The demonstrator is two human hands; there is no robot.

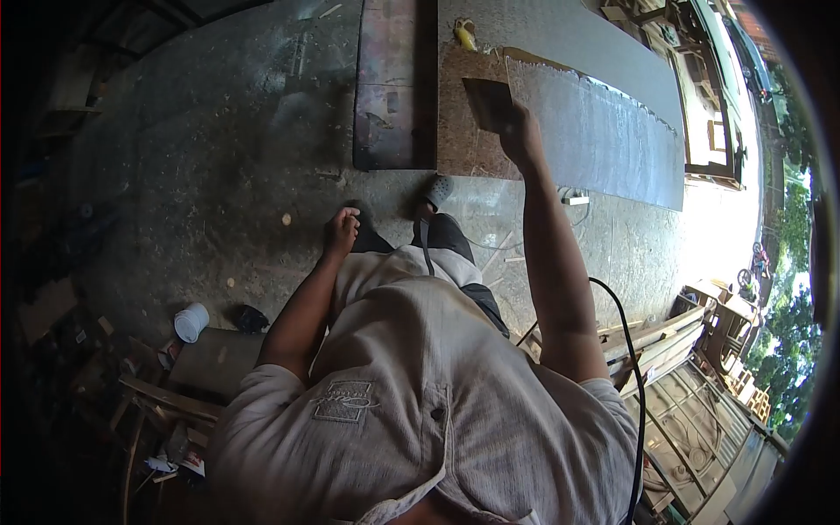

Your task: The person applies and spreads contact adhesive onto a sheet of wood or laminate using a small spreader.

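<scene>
My right hand (522, 138), at the end of my outstretched arm, grips a dark flat rectangular plate (490, 103) by its right edge. The plate is over a brown board (472, 156). Right of it lies a grey, shiny sheet (595, 131) with a ragged upper edge. A small yellow object (465, 35) rests near the top of the brown surface. My left hand (343, 230) is near my lap with its fingers curled; whether anything is inside them is hidden.
A long reddish panel (395, 87) stands left of the brown board. A white bucket (191, 323) is at the lower left beside scrap wood. A black cable (632, 350) hangs by my right arm. Wooden frames (669, 346) lean at the right.
</scene>
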